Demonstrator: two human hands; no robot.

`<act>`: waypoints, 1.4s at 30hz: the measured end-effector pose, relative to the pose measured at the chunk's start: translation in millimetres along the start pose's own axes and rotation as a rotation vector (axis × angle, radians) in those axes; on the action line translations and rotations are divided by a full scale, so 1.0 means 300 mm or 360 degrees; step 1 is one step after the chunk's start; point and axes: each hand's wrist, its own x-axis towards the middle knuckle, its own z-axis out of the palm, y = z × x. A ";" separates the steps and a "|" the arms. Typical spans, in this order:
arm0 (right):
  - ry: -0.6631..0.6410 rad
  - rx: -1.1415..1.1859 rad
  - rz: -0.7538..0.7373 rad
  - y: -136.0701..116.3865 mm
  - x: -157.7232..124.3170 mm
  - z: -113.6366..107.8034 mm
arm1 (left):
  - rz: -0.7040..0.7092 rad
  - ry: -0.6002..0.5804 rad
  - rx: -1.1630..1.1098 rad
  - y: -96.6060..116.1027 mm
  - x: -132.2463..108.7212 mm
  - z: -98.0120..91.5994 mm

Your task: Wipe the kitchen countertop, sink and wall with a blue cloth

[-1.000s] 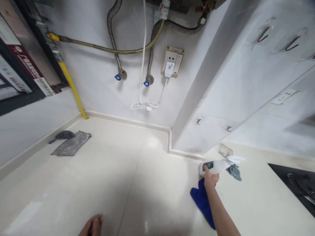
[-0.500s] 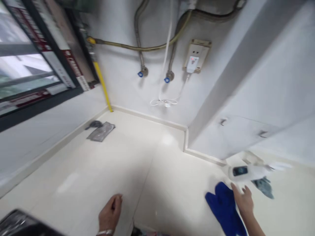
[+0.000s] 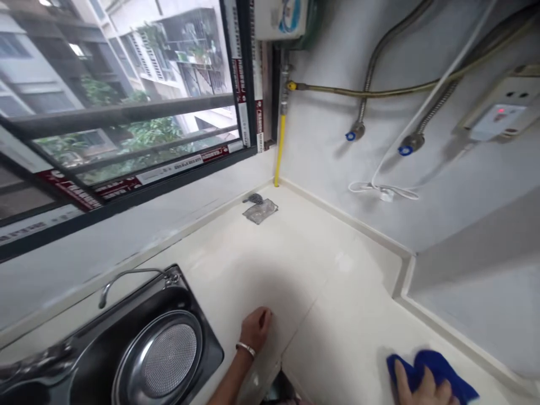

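Note:
A blue cloth (image 3: pixel 441 374) lies on the pale countertop (image 3: pixel 304 264) at the lower right. My right hand (image 3: pixel 422 388) is over it, with the fingers bent and pressing into the fabric; the bottom edge of the view cuts off the rest of the hand. Left of centre, my left hand (image 3: pixel 256 329) is curled into a loose fist at the countertop, wearing a bracelet at the wrist, and nothing shows in it. Beside that arm is a dark sink (image 3: pixel 215 343) with a round metal pan (image 3: pixel 171 360) in it.
A curved faucet (image 3: pixel 130 273) rises behind the sink. Near the far corner lie a grey flat packet (image 3: pixel 261 211) and a dark scourer-like clump (image 3: pixel 254 198). A yellow pipe (image 3: pixel 280 149), hoses and a plugged-in socket (image 3: pixel 500 118) are on the wall. A window (image 3: pixel 139 112) is at left.
The view has swung left, bringing the sink and window in; the white bottle has left the frame. My right hand has moved from beside the blue cloth onto it. My left hand remains curled.

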 end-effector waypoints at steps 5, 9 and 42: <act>-0.0075 -0.0038 -0.0287 -0.320 0.147 0.196 | 0.0023 0.0009 -0.0215 -0.016 -0.011 -0.019; -0.0209 -0.0066 -0.0451 -0.595 0.289 0.307 | -0.0093 0.0089 -0.0369 -0.062 -0.001 -0.108; -0.1619 0.0850 -0.2438 -1.424 -0.407 0.349 | 0.0086 0.0461 0.0112 -0.188 -0.083 -0.195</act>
